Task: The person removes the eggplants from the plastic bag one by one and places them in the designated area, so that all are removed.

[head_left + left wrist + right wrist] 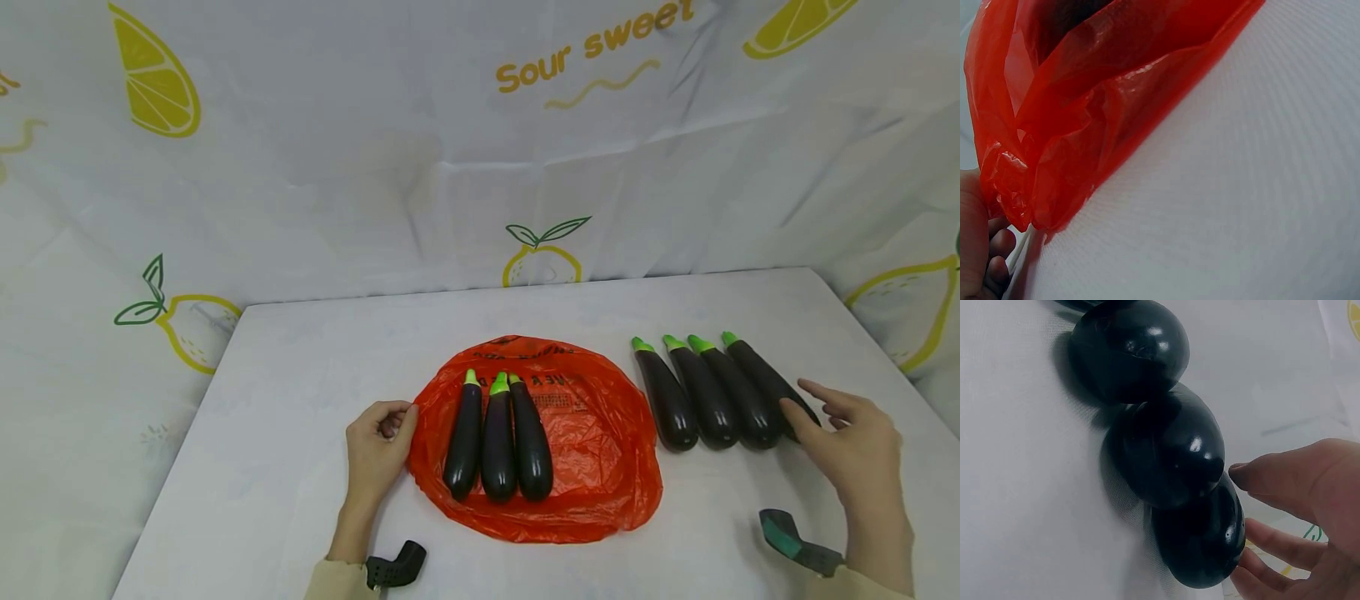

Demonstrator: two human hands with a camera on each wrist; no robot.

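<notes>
A red plastic bag (pixel 600 467) lies spread open on the table, with three dark eggplants (pixel 498 446) side by side within its rim. My left hand (pixel 378 442) pinches the bag's left edge between thumb and fingers. The left wrist view shows the gathered red film (pixel 1060 156) beside that hand. To the right, several more eggplants (pixel 701 396) form a slanted row, green stem ends away from me. My right hand (pixel 851 437) is at the rounded end of the rightmost eggplant (pixel 1200 544), its thumb and fingers spread around it. Contact of the thumb is unclear.
A white cloth covers the table (pixel 277 400). Behind it hangs a pale curtain (pixel 360 167) printed with lemons and lettering. Dark mounts (pixel 397 565) are worn at both wrists. The row of eggplants lies close to the bag's right rim.
</notes>
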